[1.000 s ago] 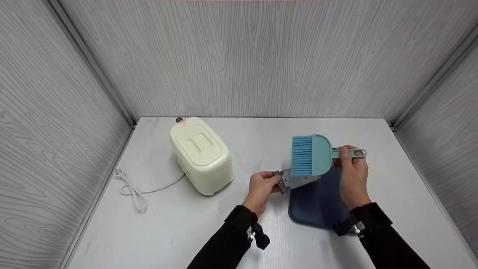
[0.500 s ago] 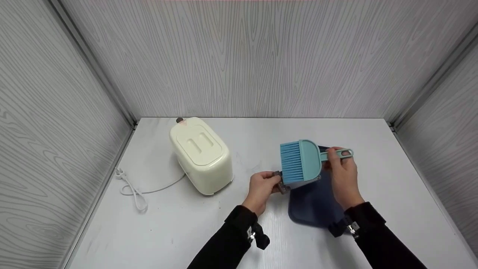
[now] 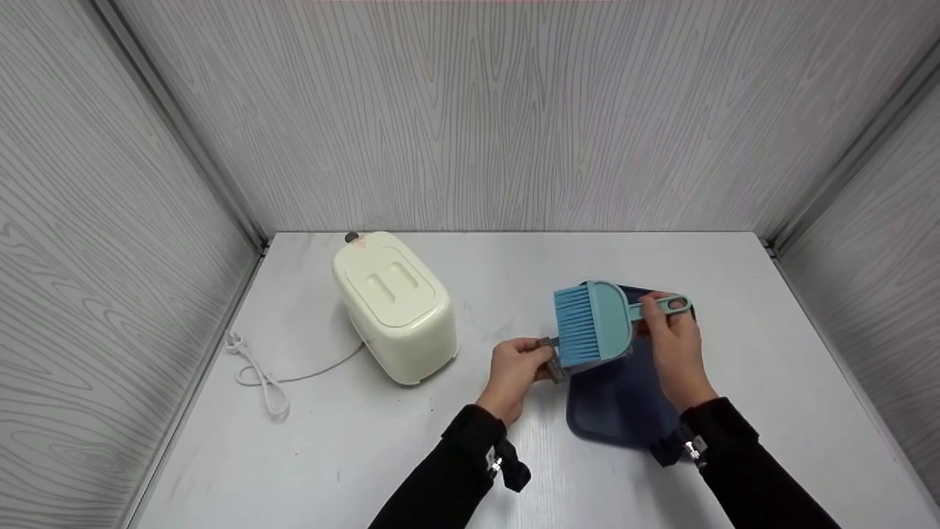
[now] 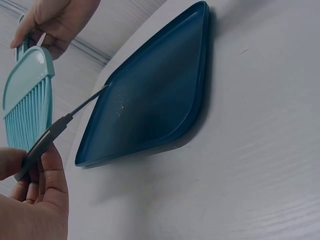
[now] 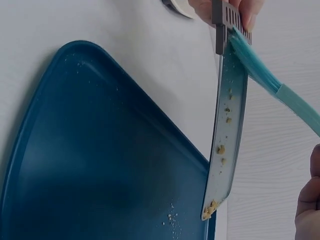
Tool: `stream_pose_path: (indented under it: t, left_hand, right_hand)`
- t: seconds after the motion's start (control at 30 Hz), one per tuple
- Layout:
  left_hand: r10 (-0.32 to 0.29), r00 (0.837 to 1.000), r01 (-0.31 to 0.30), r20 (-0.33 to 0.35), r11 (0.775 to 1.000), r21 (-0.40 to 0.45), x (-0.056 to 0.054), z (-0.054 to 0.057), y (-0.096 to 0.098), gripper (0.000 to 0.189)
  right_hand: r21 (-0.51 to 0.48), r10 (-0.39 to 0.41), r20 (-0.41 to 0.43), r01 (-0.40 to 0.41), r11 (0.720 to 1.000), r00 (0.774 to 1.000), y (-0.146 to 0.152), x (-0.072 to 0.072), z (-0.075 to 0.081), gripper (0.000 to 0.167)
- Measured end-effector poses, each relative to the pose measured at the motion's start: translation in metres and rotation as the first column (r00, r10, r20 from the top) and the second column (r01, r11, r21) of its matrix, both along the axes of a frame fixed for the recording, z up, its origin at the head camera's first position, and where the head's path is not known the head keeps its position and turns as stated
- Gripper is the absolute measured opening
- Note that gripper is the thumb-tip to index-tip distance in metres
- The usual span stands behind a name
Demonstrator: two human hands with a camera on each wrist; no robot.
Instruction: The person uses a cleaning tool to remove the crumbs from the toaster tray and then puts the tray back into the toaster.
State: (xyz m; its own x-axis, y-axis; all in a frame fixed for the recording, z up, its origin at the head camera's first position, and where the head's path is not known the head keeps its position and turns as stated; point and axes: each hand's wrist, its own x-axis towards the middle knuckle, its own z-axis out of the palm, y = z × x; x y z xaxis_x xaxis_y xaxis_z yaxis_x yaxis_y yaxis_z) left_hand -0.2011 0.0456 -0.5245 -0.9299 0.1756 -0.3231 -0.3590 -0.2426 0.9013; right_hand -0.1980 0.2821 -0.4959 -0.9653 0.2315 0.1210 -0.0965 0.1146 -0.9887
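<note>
My left hand (image 3: 515,371) pinches the grey slotted end of a flat metal crumb tray (image 5: 231,135). Yellowish crumbs (image 5: 221,150) lie along the tray, with a small heap at its far, lower end. In my right hand (image 3: 674,356) is the handle of a small turquoise hand brush (image 3: 609,319). Its blue bristles touch the crumb tray near the grey end in the right wrist view. Below both lies a dark blue serving tray (image 3: 617,411), over which the crumb tray tilts. Crumbs (image 4: 121,106) are scattered on the blue tray.
A cream toaster (image 3: 396,308) with its lid-like top stands left of my hands. Its white cord (image 3: 272,389) lies looped at the table's left. Grey wood-patterned panels (image 3: 470,117) wall in the white table (image 3: 367,470) at the back and sides.
My right hand has brought the brush left and down, so the bristles now cover more of the crumb tray near its grey end. The left hand has stayed in place.
</note>
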Motion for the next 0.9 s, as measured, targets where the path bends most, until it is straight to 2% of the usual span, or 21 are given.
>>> stream_pose_path:
  t: [0.23, 0.4, 0.7, 0.9]
  left_hand:
    - [0.004, 1.0, -0.004, -0.006, 1.0, -0.007, 0.001, 0.0, -0.001, 0.024]
    - [0.006, 1.0, -0.006, 0.015, 1.0, -0.024, 0.001, 0.0, -0.001, 0.023]
    - [0.003, 1.0, -0.003, 0.01, 1.0, -0.014, 0.0, 0.0, -0.001, 0.022]
    - [0.012, 1.0, -0.012, -0.001, 1.0, -0.014, 0.0, 0.0, 0.0, 0.022]
  right_hand:
    - [0.07, -0.02, 0.013, 0.019, 0.997, 1.0, 0.009, 0.002, -0.002, 0.048]
    - [0.076, -0.032, 0.02, 0.03, 0.997, 0.999, 0.016, 0.004, -0.004, 0.047]
    - [0.071, -0.072, 0.011, 0.071, 0.995, 0.997, 0.016, 0.016, 0.008, 0.042]
    - [0.077, -0.114, 0.004, 0.114, 0.991, 0.993, 0.029, 0.012, -0.003, 0.042]
